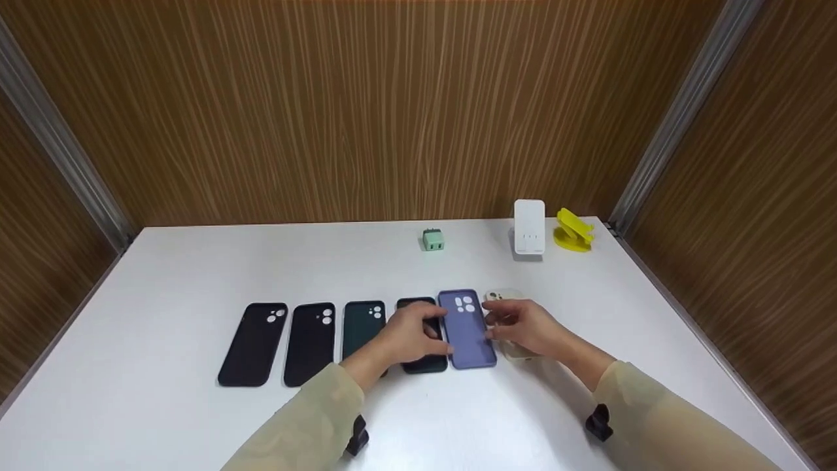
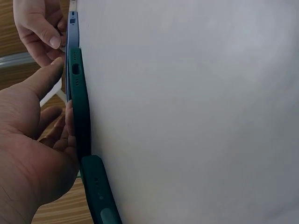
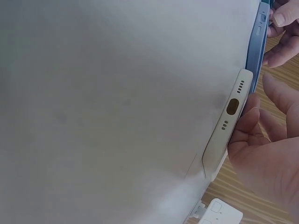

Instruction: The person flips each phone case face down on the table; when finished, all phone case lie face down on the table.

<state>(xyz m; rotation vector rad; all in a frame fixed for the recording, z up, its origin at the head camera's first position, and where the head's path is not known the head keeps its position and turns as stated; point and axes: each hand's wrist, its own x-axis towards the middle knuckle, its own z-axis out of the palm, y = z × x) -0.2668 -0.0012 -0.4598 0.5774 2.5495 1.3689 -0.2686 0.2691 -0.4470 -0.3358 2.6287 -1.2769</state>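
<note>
A purple phone case [image 1: 472,340] lies flat between the two hands, its camera cutouts at the far end. My left hand [image 1: 410,332] is over a dark case [image 1: 425,366], with its index finger and thumb spread at the purple case's left edge. On the other side, my right hand [image 1: 526,326] has loosely bent fingers at the purple case's right edge, above a cream case [image 3: 226,121] that it partly hides. Neither hand grips a case; exact fingertip contact is hard to tell. In the left wrist view, the dark case [image 2: 80,102] looks green.
Left of the hands, a dark green case [image 1: 361,324] and two black cases, a nearer one [image 1: 309,347] and an outer one [image 1: 252,347], continue the row. Behind stand a mint charger plug [image 1: 433,240], a white block-shaped device [image 1: 529,227] and a yellow stand [image 1: 573,230]. Wood-grain panels [image 1: 392,111] enclose the table.
</note>
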